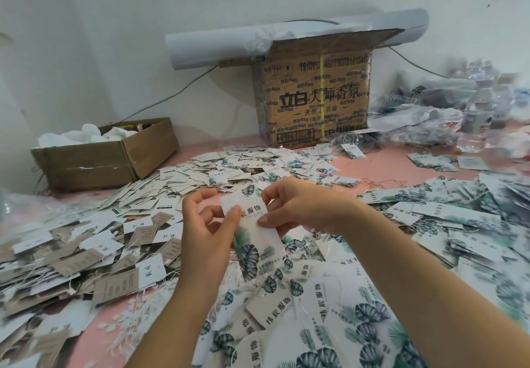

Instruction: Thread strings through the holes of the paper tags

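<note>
Against a plain white wall (114, 23) stands a printed cardboard carton (315, 95) topped by a white paper roll (218, 49), on a pink surface (384, 166) with an open brown box (106, 155) left and clear bottles (476, 115) right.

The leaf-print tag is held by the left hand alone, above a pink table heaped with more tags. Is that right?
Not quite: the head view shows both hands on it. The left hand and the right hand each pinch the leaf-print tag, above a pink table heaped with more tags.
</note>
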The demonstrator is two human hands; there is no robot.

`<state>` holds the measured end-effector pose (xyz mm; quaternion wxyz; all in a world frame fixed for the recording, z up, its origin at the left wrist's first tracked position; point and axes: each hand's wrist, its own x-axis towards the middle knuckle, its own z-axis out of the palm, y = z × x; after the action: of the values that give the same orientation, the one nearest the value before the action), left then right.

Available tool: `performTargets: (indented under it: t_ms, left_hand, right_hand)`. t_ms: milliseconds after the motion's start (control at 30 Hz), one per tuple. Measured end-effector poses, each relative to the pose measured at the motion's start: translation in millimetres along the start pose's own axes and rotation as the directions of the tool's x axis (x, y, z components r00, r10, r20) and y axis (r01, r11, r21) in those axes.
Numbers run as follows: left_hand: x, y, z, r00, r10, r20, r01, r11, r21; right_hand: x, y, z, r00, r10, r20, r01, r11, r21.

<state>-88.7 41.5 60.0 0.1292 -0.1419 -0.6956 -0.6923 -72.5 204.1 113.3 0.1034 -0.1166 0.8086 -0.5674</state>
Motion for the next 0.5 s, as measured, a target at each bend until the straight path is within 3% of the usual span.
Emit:
performTargets:
  t_ms: [167, 300, 400, 500]
  left_hand:
    - [2, -5, -5, 0.991, -0.129, -0.046, 0.131, 0.990, 0.051]
    - [4, -7, -11, 0.981, -0.186, 0.056, 0.169, 0.960, 0.225]
    - [5, -10, -15, 0.957, -0.205, 0.206, 0.084, 0.875, 0.478]
    - [8, -12, -19, 0.934, -0.198, 0.297, -0.070, 0.715, 0.696]
  right_hand:
    - [-11, 1, -11, 0.973, 0.114, 0.199, -0.082, 0.984, -0.159]
    - [-15, -2, -13, 0.954, 0.135, 0.266, -0.063, 0.962, -0.264]
    - [-13, -3, -12, 0.946, 0.154, 0.286, -0.048, 0.937, -0.345]
    - [-11, 0, -10, 0.936, 0.188, 0.299, -0.054, 0.913, -0.404]
